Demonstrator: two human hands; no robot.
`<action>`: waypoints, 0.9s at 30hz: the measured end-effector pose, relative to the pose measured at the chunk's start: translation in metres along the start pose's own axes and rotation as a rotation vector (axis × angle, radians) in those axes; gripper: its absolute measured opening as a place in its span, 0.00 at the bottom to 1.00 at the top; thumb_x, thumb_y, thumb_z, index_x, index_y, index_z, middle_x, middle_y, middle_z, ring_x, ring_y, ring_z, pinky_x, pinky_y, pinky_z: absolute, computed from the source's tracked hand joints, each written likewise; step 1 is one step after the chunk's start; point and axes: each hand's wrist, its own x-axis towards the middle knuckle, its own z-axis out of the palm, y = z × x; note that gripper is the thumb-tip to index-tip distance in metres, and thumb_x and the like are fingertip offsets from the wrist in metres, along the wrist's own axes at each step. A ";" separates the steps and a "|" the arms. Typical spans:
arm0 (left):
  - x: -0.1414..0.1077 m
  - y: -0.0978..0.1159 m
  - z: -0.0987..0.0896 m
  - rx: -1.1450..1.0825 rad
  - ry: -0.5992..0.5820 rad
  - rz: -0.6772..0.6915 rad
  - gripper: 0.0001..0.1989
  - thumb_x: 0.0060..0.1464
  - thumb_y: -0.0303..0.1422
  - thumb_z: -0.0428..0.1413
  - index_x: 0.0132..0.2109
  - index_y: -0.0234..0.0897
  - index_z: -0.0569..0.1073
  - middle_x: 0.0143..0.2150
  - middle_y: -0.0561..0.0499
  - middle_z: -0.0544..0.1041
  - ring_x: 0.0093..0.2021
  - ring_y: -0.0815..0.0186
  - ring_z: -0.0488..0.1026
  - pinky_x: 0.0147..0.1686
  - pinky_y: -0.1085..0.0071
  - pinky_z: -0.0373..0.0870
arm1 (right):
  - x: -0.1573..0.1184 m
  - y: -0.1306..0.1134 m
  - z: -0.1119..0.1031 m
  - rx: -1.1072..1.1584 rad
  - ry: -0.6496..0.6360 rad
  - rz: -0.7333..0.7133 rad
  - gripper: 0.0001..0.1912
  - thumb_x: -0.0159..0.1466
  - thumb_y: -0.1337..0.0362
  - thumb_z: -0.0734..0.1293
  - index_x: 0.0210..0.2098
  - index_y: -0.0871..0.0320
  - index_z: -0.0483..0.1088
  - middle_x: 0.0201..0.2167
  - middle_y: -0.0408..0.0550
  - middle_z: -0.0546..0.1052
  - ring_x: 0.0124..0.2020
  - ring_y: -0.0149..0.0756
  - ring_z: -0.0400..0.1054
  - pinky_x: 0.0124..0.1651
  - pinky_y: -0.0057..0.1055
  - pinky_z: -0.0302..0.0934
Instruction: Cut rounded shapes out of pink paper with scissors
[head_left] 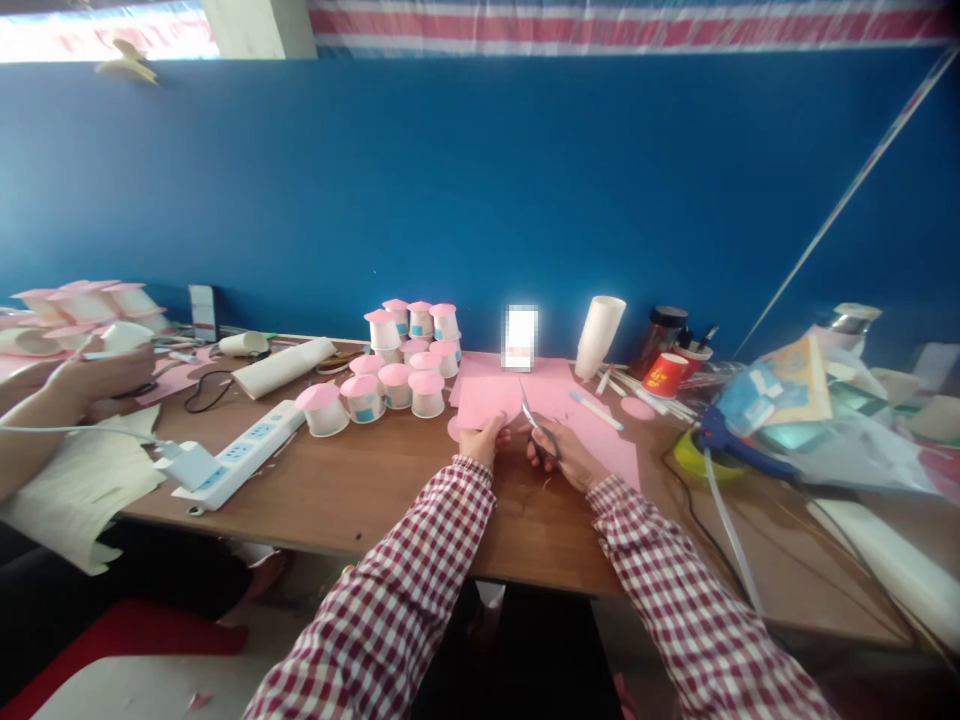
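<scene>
My left hand [485,440] is closed on the lower edge of a sheet of pink paper [484,400]. In my right hand [566,455] is a pair of scissors [527,405], its fingers wrapped round the dark handles. The blades point up and away, beside the right edge of the sheet. More pink paper [615,450] lies flat under and beyond both hands. Left of the sheet, several white paper cups [365,405] stand upside down with pink paper tops, some stacked at the back.
A white power strip [251,450] lies on the left. At the back are a bright phone screen [519,340] and a stack of cups [600,335]. A glue gun [739,450], a red cup [664,375] and plastic bags sit right. Another person's hands [90,375] work far left.
</scene>
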 end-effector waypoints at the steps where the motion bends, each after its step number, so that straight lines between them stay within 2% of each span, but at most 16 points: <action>1: 0.000 -0.001 0.000 -0.001 -0.011 0.001 0.16 0.34 0.35 0.67 0.28 0.26 0.74 0.22 0.48 0.73 0.21 0.72 0.70 0.19 0.78 0.69 | 0.000 -0.001 0.000 -0.002 0.009 -0.003 0.23 0.60 0.48 0.62 0.43 0.62 0.68 0.24 0.45 0.72 0.22 0.28 0.66 0.18 0.21 0.54; 15: -0.013 -0.001 0.003 0.034 -0.117 0.004 0.18 0.34 0.36 0.67 0.31 0.28 0.75 0.25 0.46 0.75 0.23 0.71 0.70 0.20 0.77 0.68 | 0.001 -0.001 -0.002 -0.080 0.073 -0.058 0.21 0.60 0.47 0.61 0.37 0.60 0.68 0.24 0.46 0.73 0.20 0.26 0.63 0.21 0.22 0.54; 21: -0.012 -0.003 0.003 0.039 -0.154 0.026 0.17 0.34 0.37 0.66 0.30 0.27 0.75 0.23 0.47 0.74 0.20 0.73 0.68 0.18 0.77 0.65 | 0.002 -0.001 -0.001 -0.111 0.098 -0.071 0.22 0.61 0.46 0.60 0.33 0.60 0.67 0.24 0.46 0.72 0.20 0.26 0.62 0.20 0.22 0.53; 25: -0.009 -0.007 0.003 0.058 -0.155 0.038 0.17 0.34 0.37 0.66 0.28 0.26 0.74 0.22 0.47 0.73 0.19 0.73 0.67 0.16 0.77 0.63 | 0.001 -0.004 -0.001 -0.139 0.117 -0.060 0.22 0.60 0.45 0.60 0.33 0.60 0.68 0.23 0.45 0.72 0.19 0.25 0.61 0.20 0.22 0.54; 27: -0.008 -0.007 0.003 0.079 -0.117 0.027 0.18 0.33 0.38 0.66 0.28 0.27 0.74 0.22 0.47 0.73 0.19 0.72 0.68 0.16 0.77 0.62 | 0.000 -0.005 -0.001 -0.141 0.112 -0.066 0.22 0.60 0.45 0.60 0.33 0.60 0.68 0.23 0.45 0.72 0.19 0.26 0.61 0.20 0.22 0.54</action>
